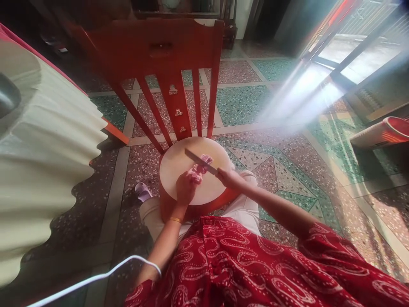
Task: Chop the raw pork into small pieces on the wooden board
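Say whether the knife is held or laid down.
Held: the right hand is closed around the knife, which shows across the pink meat.

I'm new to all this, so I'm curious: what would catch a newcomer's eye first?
Probably the knife at the centre, held by the right-hand fingers over what looks like pink meat, which the left-hand fingers hold on a round pale board. Next, the red chair back behind the board and the bright light toward the upper right.
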Demonstrator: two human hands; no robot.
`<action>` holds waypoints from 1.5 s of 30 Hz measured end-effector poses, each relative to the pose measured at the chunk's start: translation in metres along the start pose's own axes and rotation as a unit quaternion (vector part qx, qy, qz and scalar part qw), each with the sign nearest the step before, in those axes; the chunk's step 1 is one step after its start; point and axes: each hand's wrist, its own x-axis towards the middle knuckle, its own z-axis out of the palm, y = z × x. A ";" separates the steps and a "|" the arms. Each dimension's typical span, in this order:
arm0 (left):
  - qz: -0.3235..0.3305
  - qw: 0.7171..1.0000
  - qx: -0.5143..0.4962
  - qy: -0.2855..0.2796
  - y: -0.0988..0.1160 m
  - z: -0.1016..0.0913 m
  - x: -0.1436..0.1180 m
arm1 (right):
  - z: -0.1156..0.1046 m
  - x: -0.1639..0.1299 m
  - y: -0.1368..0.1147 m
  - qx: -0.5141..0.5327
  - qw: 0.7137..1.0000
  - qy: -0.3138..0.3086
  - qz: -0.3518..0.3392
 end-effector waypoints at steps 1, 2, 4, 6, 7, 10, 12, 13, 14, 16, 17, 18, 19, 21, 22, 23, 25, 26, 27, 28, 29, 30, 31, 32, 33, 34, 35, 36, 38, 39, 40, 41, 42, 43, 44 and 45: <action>0.020 0.999 0.001 -0.025 0.002 0.000 0.003 | 0.004 -0.007 -0.003 -0.026 0.999 -0.023 0.000; 0.030 0.999 0.005 -0.043 0.003 0.001 0.005 | 0.008 -0.014 -0.005 -0.049 0.998 -0.049 0.005; 0.025 0.998 0.025 -0.056 0.002 0.006 0.006 | 0.016 -0.024 -0.006 -0.079 0.992 -0.093 0.020; 0.014 0.997 0.041 -0.062 -0.002 0.013 0.003 | 0.023 -0.024 -0.006 -0.085 0.988 -0.122 0.036; 0.013 0.997 0.042 -0.064 -0.004 0.016 0.002 | 0.025 -0.020 -0.008 -0.082 0.988 -0.129 0.039; 0.017 0.998 0.030 -0.055 -0.005 0.021 -0.001 | 0.028 0.012 -0.021 -0.061 0.990 -0.124 0.014; 0.021 0.998 0.027 -0.052 -0.001 0.020 0.000 | 0.028 0.042 -0.035 -0.044 0.992 -0.118 -0.023; 0.026 0.998 0.022 -0.054 0.001 0.019 0.001 | 0.027 0.057 -0.042 -0.035 0.992 -0.109 -0.046; 0.031 0.998 0.015 -0.057 0.003 0.017 0.002 | 0.026 0.070 -0.048 -0.027 0.992 -0.104 -0.065; 0.035 0.998 0.000 -0.059 0.006 0.013 0.001 | 0.023 0.084 -0.055 -0.016 0.992 -0.089 -0.087; 0.031 0.998 -0.003 -0.058 0.006 0.011 0.000 | 0.022 0.085 -0.055 -0.014 0.992 -0.085 -0.093; 0.025 0.998 0.001 -0.056 0.005 0.009 -0.002 | 0.021 0.080 -0.051 -0.015 0.992 -0.084 -0.093; 0.017 0.998 0.008 -0.053 0.003 0.008 -0.005 | 0.021 0.072 -0.046 -0.018 0.992 -0.088 -0.083; 0.006 0.999 0.021 -0.044 -0.001 0.007 -0.010 | 0.022 0.049 -0.028 -0.031 0.993 -0.103 -0.038; 0.002 0.999 0.024 -0.040 -0.004 0.008 -0.012 | 0.022 0.036 -0.018 -0.040 0.993 -0.108 0.004; 0.001 0.999 0.024 -0.037 -0.006 0.009 -0.014 | 0.023 0.023 -0.009 -0.045 0.993 -0.108 0.026; 0.001 0.999 0.023 -0.036 -0.008 0.011 -0.016 | 0.024 0.004 0.004 -0.058 0.993 -0.091 0.045; 0.001 0.999 0.022 -0.034 -0.008 0.011 -0.017 | 0.024 -0.003 0.007 -0.063 0.994 -0.083 0.045; -0.001 0.999 0.020 -0.031 -0.007 0.012 -0.017 | 0.024 -0.007 0.007 -0.066 0.994 -0.076 0.044; -0.004 1.000 0.015 -0.025 -0.005 0.012 -0.017 | 0.023 -0.009 0.005 -0.067 0.994 -0.072 0.043; -0.010 1.000 0.007 -0.018 -0.003 0.011 -0.016 | 0.021 -0.011 0.001 -0.065 0.994 -0.072 0.043; -0.018 1.000 0.000 -0.011 -0.002 0.009 -0.015 | 0.019 -0.012 -0.004 -0.061 0.994 -0.073 0.046; -0.026 1.000 -0.006 -0.007 -0.001 0.007 -0.014 | 0.017 -0.014 -0.008 -0.055 0.995 -0.070 0.049; -0.031 1.000 -0.006 -0.005 0.000 0.004 -0.013 | 0.015 -0.016 -0.012 -0.048 0.995 -0.067 0.052; -0.030 1.000 -0.001 -0.007 -0.001 0.002 -0.011 | 0.013 -0.019 -0.016 -0.040 0.996 -0.062 0.053; -0.023 1.000 0.008 -0.013 -0.002 -0.001 -0.009 | 0.012 -0.023 -0.019 -0.030 0.997 -0.056 0.052; -0.012 1.000 0.019 -0.023 -0.003 -0.003 -0.007 | 0.011 -0.028 -0.021 -0.017 0.997 -0.052 0.048; -0.001 0.999 0.028 -0.032 -0.005 -0.004 -0.006 | 0.012 -0.034 -0.023 -0.002 0.998 -0.052 0.042; 0.006 0.998 0.039 -0.040 -0.006 -0.004 -0.004 | 0.016 -0.045 -0.023 0.030 0.997 -0.060 0.029; -0.002 0.998 0.041 -0.038 -0.006 -0.004 -0.003 | 0.019 -0.051 -0.023 0.044 0.997 -0.064 0.024; -0.015 0.999 0.041 -0.032 -0.004 -0.002 -0.003 | 0.023 -0.056 -0.022 0.053 0.996 -0.068 0.020; -0.028 0.999 0.039 -0.025 -0.002 -0.001 -0.004 | 0.026 -0.060 -0.022 0.058 0.996 -0.072 0.018; -0.040 0.998 0.037 -0.018 0.000 0.001 -0.004 | 0.029 -0.062 -0.021 0.059 0.995 -0.077 0.019; -0.048 0.998 0.034 -0.015 0.002 0.002 -0.005 | 0.032 -0.063 -0.022 0.056 0.995 -0.083 0.023; -0.052 0.998 0.031 -0.014 0.003 0.004 -0.005 | 0.033 -0.062 -0.023 0.051 0.994 -0.089 0.029; -0.055 0.998 0.029 -0.016 0.003 0.005 -0.006 | 0.035 -0.058 -0.025 0.045 0.994 -0.096 0.038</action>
